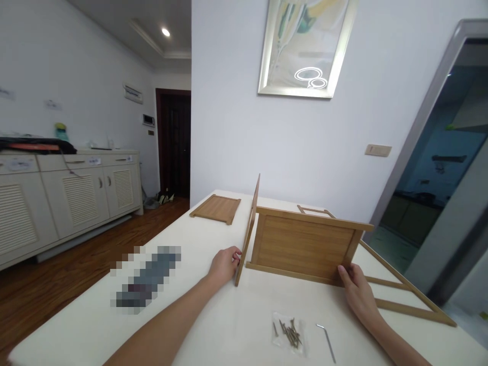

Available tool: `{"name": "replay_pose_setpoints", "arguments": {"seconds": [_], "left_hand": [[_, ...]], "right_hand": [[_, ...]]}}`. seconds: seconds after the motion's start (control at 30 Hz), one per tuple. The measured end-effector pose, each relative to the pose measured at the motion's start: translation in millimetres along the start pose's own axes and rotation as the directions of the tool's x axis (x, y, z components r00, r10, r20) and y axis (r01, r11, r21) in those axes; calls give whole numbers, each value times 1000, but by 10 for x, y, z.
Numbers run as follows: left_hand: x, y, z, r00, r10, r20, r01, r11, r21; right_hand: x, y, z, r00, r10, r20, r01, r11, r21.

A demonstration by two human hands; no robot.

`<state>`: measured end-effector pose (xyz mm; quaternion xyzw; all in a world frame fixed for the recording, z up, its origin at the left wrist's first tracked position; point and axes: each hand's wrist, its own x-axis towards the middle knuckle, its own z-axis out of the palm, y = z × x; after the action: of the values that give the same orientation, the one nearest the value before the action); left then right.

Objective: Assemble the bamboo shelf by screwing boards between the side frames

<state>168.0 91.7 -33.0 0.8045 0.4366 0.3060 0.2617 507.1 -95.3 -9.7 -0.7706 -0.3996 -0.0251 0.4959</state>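
My left hand (pixel 224 265) is closed on the lower near edge of a thin wooden board (pixel 248 236), which stands upright and shows almost edge-on. To its right, a framed wooden panel (pixel 307 246) stands on its long side. My right hand (pixel 358 291) grips this panel at its lower right corner, thumb on the near face and fingers behind. The panel's left end is close to the board; whether they touch, I cannot tell. In front of the panel lie a clear bag of screws (pixel 290 333) and an L-shaped hex key (pixel 327 343).
Another wooden panel (pixel 216 208) lies flat at the white table's (pixel 76 325) far left. An open wooden frame (pixel 414 307) lies at the right, with part of a frame (pixel 314 209) behind the panel. A pixelated patch (pixel 148 279) covers something on the left.
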Motion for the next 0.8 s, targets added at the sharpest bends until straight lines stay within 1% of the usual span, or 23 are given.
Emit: {"name": "replay_pose_setpoints", "arguments": {"seconds": [0.13,0.27,0.4,0.53,0.8], "left_hand": [[32,-38,12,1000,-18,5,18,1000,-2],[47,-51,12,999,-36,13,36,999,0],[46,-49,6,999,-47,23,47,999,6],[39,-30,-2,998,-49,28,49,999,13],[22,11,-19,999,-44,24,44,999,6]], "right_hand": [[46,62,25,1000,24,-12,-25,999,-27],[64,93,29,1000,10,-21,-11,998,-58],[49,71,16,1000,10,-27,-12,997,-81],[31,44,9,1000,11,-11,-12,998,-69],[11,20,4,999,-32,-10,32,998,-56]]}}
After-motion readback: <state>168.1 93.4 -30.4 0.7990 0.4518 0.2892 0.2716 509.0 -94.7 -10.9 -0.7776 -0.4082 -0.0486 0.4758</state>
